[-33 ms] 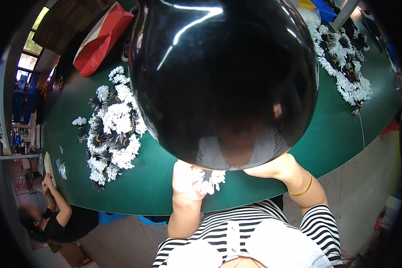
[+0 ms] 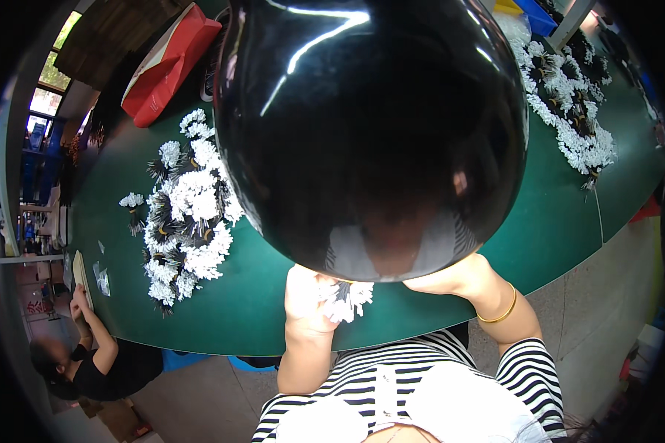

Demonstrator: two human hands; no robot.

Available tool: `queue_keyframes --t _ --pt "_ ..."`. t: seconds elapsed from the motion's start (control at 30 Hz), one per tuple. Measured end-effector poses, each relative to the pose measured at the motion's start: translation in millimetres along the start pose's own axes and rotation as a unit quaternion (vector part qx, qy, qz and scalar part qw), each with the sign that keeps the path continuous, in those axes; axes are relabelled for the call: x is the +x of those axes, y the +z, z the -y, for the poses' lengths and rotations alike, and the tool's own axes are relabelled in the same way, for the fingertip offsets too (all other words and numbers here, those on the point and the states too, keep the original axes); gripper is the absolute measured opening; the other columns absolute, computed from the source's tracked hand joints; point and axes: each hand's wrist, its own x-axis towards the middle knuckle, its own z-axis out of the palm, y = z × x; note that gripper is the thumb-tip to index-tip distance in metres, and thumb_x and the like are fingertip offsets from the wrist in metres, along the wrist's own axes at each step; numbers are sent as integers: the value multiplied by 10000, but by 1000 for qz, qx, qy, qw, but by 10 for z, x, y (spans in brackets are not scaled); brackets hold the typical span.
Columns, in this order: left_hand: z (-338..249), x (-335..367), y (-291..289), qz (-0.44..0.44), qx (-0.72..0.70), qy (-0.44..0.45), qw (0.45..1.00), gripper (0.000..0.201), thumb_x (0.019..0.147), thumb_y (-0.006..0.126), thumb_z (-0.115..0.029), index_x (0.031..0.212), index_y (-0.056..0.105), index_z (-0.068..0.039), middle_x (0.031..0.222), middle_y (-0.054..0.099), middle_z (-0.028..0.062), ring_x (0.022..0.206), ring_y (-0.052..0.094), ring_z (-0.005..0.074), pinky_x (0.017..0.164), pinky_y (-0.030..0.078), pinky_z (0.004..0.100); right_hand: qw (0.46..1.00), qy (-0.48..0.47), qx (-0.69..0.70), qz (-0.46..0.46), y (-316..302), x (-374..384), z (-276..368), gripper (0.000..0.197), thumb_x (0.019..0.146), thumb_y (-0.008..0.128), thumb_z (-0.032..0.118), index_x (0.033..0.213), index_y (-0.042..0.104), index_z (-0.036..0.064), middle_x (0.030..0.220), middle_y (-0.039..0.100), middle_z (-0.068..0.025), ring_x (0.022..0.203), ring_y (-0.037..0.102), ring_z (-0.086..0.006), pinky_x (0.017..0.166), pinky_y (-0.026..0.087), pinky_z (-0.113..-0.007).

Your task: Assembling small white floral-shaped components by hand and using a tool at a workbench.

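My left hand (image 2: 304, 297) is closed around a bundle of short black wires with white ends (image 2: 349, 300), and the white ends point toward me. Beside it, my right hand (image 2: 451, 277) reaches in from the right with a gold bangle on its wrist. A large glossy black dome (image 2: 369, 148) hangs over both hands and hides the right fingers and whatever they touch. To the left lies a heap of similar white-ended wire bundles (image 2: 196, 196), with one small bundle (image 2: 132, 213) set apart from it.
More white-ended bundles (image 2: 584, 148) lie on the green table (image 2: 266, 317) at the far right, near a blue bin (image 2: 537, 16). A red bag (image 2: 162, 81) stands at the far left. At the left end sits another person (image 2: 100, 362), hands on the table edge.
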Motion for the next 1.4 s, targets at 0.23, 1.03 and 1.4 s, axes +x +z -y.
queue_keyframes --t 0.23,1.03,1.4 --pt "79 -16 140 54 61 14 997 173 789 480 -21 840 520 140 799 559 225 522 510 259 478 421 290 926 179 331 -37 73 -70 -76 94 761 642 35 816 584 -15 734 591 -68 644 555 -92 590 455 -242" --pt "153 -16 244 -27 185 186 965 74 773 541 37 806 568 97 726 586 136 489 525 154 421 414 226 995 63 73 -21 -13 10 22 109 789 580 63 839 567 -33 756 596 -150 653 599 -282 596 481 -319" --pt "142 -19 217 60 279 171 943 97 778 528 44 838 574 105 712 579 110 515 503 119 463 386 213 944 182 272 -27 -35 -5 8 147 776 649 105 843 603 -17 750 594 -63 675 556 -109 616 455 -251"
